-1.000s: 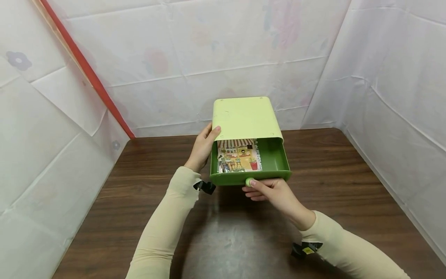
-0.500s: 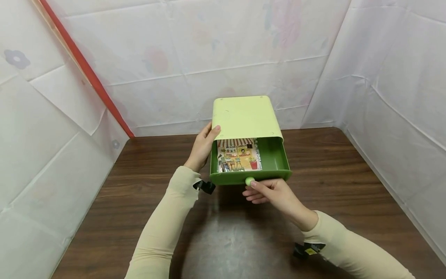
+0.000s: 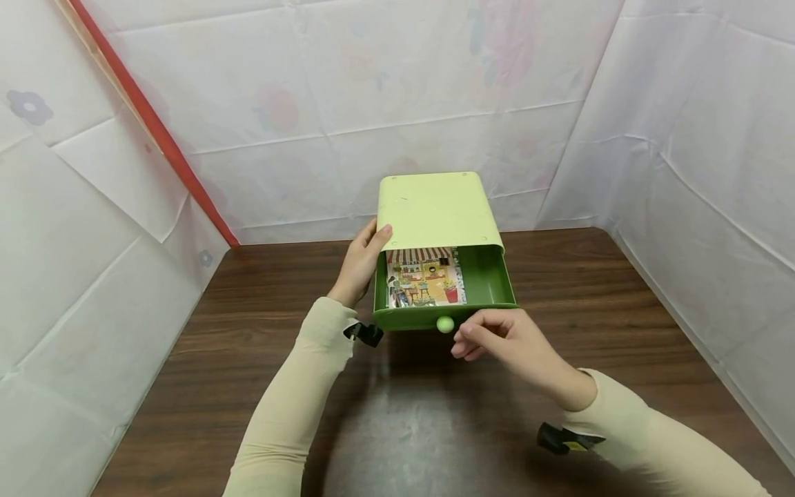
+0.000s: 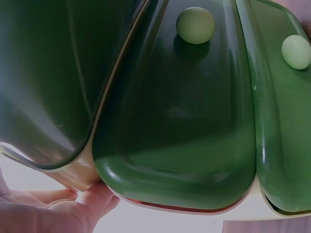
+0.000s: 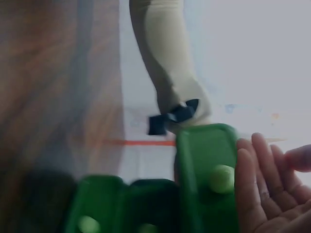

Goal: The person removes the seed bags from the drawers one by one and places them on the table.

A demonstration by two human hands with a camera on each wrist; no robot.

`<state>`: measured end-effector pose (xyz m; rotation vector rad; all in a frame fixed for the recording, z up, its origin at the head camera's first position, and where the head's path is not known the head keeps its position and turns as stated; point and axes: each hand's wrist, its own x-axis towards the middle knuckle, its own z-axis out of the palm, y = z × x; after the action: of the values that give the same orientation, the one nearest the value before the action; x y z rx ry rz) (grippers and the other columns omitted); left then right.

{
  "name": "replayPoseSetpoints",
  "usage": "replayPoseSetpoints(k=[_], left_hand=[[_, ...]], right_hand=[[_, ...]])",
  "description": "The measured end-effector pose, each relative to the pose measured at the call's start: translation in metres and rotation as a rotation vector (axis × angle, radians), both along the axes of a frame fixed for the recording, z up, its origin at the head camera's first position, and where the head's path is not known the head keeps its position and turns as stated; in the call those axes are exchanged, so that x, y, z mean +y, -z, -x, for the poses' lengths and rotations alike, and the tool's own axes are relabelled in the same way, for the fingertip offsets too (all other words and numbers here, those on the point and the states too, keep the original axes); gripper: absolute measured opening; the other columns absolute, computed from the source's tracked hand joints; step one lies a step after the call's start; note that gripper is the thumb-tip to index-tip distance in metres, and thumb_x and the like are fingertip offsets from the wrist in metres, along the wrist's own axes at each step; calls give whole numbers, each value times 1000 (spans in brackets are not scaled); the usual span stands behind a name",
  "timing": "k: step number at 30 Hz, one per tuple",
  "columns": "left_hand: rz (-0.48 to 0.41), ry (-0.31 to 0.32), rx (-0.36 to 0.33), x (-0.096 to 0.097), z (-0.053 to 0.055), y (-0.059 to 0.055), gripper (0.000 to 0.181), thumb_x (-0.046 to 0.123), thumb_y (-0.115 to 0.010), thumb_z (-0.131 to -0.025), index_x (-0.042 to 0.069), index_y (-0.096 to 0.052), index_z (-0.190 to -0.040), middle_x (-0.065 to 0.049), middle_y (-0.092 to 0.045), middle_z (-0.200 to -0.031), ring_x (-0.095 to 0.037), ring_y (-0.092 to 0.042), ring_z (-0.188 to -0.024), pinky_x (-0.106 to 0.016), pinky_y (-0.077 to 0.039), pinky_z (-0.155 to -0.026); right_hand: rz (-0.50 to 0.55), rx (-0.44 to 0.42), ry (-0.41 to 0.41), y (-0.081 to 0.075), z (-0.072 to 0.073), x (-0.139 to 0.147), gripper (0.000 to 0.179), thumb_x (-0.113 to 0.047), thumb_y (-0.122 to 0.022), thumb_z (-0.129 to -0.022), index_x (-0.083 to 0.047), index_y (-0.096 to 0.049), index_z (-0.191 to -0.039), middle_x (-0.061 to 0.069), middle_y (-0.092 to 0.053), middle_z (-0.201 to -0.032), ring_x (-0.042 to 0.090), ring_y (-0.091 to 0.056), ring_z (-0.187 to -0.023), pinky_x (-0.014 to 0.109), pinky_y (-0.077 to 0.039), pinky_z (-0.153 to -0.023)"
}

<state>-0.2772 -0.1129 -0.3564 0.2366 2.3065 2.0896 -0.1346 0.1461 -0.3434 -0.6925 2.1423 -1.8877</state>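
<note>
A small drawer cabinet [image 3: 437, 207] with a pale yellow-green shell stands on the table, its top green drawer [image 3: 491, 279] pulled out. Inside that drawer, on the left, lies an illustrated card or booklet [image 3: 428, 279] with a striped awning. My left hand [image 3: 359, 266] holds the shell's left side, thumb over the top edge. Just right of the drawer's round knob [image 3: 445, 324] is my right hand [image 3: 506, 342], apart from it, fingers loosely bent and holding nothing. Below, the left wrist view shows a middle drawer [image 4: 180, 107] and a bottom drawer [image 4: 286, 116], both pushed in.
The cabinet stands towards the back of the dark wooden table [image 3: 248, 345], near the white cloth wall [image 3: 298, 159]. More cloth encloses both sides, and a red strip [image 3: 168, 141] runs down the back left corner. Black wrist cameras are strapped over both sleeves.
My right hand has let go of the drawer knob and drawn back to the right. The left hand and the pulled-out drawer have stayed in place.
</note>
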Motion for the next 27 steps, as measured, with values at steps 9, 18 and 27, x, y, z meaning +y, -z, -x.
replayPoseSetpoints(k=[9, 18, 27], left_hand=[[3, 8, -9, 0, -1, 2, 72, 56, -49, -98, 23, -24, -157, 1, -29, -160, -18, -28, -147, -43, -28, -120], [5, 6, -5, 0, -1, -1, 68, 52, -48, -100, 25, -23, -157, 2, -26, -161, -18, -27, -148, -43, -28, -120], [1, -7, 1, 1, -1, -1, 69, 52, -49, -99, 22, -26, -156, 1, -27, -161, -18, -25, -148, -43, -26, -120]], right_hand=[[-14, 429, 148, -46, 4, 10, 14, 3, -58, -96, -2, -70, -92, 1, -72, -85, 13, -67, -76, 24, -57, -68], [-208, 751, 314, -63, 42, 7, 12, 1, -65, -92, -7, -73, -96, 3, -72, -93, 3, -59, -77, 15, -47, -69], [-597, 825, 181, -47, 73, -2, 27, -19, -66, -95, -5, -68, -118, 9, -68, -117, 23, -62, -108, 41, -51, -92]])
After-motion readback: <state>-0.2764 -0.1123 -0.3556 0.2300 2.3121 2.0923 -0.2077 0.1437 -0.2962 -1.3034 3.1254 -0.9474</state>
